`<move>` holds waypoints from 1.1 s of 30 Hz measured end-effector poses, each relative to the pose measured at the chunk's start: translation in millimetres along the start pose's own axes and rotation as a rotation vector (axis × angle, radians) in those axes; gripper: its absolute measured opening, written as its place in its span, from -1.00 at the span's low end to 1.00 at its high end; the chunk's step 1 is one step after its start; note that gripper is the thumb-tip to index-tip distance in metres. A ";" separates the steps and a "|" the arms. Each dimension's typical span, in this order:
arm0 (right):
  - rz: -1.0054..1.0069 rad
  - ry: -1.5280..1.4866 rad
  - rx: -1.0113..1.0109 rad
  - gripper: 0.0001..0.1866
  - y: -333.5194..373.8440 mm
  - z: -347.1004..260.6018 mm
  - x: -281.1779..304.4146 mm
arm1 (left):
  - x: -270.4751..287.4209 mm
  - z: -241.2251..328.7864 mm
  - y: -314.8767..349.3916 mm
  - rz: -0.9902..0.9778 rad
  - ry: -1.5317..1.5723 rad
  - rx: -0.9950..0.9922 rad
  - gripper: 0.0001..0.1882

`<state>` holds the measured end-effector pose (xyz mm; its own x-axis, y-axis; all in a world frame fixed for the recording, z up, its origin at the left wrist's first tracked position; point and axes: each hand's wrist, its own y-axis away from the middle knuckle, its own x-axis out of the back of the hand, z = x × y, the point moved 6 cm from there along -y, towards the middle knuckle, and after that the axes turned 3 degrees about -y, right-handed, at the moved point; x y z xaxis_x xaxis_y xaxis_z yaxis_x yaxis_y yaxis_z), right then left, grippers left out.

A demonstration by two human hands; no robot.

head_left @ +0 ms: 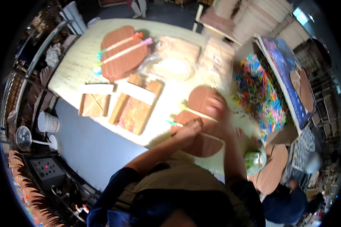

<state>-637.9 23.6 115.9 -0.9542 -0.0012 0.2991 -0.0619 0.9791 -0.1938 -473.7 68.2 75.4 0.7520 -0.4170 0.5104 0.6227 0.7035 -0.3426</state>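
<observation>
A brown board [204,147] with rounded, waisted ends lies on the table in front of me. Two pale sticks cross it, and the upper stick [199,114] runs just beside my hands. Over the lower stick [212,137], my left hand [190,132] rests with curled fingers; what they pinch is hidden. My right hand [216,106] is above the board's far half, smeared by motion. Further left, a similar brown board [122,56] carries two pale sticks with coloured ends, orange, pink and green.
A box [284,136] heaped with small colourful plastic pieces [263,94] stands to the right. Clear bags of pale sticks [178,51] lie at the back. Two wooden trays [136,109] sit at the left edge; a green-filled cup [254,160] is near my right forearm.
</observation>
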 end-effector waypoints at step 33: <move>1.004 0.472 -1.035 -0.04 482.0 72.4 360.9 | 253.3 -53.5 106.9 1.029 0.725 0.603 -0.89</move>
<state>-1033.3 480.4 62.7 -0.2840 0.5995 0.7483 0.9555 0.2420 0.1687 -205.0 6.9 125.9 0.8681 0.3614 -0.3404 -0.3198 0.9315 0.1733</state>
